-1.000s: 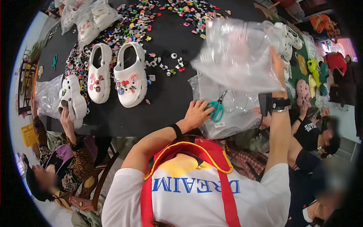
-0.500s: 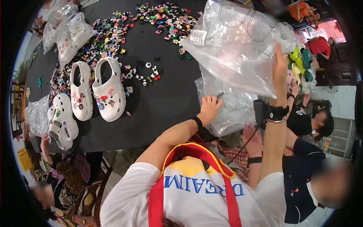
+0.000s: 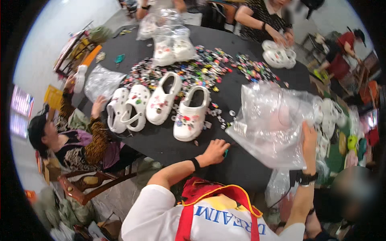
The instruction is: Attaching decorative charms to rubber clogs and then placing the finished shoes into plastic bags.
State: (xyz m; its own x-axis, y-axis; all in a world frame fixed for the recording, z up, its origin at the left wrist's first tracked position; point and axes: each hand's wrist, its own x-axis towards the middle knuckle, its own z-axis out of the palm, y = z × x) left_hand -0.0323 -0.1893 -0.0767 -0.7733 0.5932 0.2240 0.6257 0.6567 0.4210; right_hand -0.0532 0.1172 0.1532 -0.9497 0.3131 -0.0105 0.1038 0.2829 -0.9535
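My right hand (image 3: 309,138) pinches the side edge of a large clear plastic bag (image 3: 277,124), which hangs over the right part of the black table. My left hand (image 3: 215,152) is low at the table's near edge, its fingers curled. A small teal thing (image 3: 226,153) peeks out by its fingertips, too little of it showing to name. Left of that hand stand two white clogs decorated with charms, a nearer clog (image 3: 191,114) and another clog (image 3: 163,98). A pair of white strapped clogs (image 3: 134,108) sits farther left.
Colourful shoe charms (image 3: 209,66) lie heaped across the black table (image 3: 161,146). Bagged clogs (image 3: 173,50) stand behind them. A co-worker (image 3: 72,140) at the left handles a clear bag (image 3: 103,82); another (image 3: 263,18) works on white clogs (image 3: 278,54). More clogs (image 3: 329,116) are at right.
The view has swung, showing more of the room. My left hand has moved away from the lower clear bag to the table's near edge. My right hand still holds the large bag.
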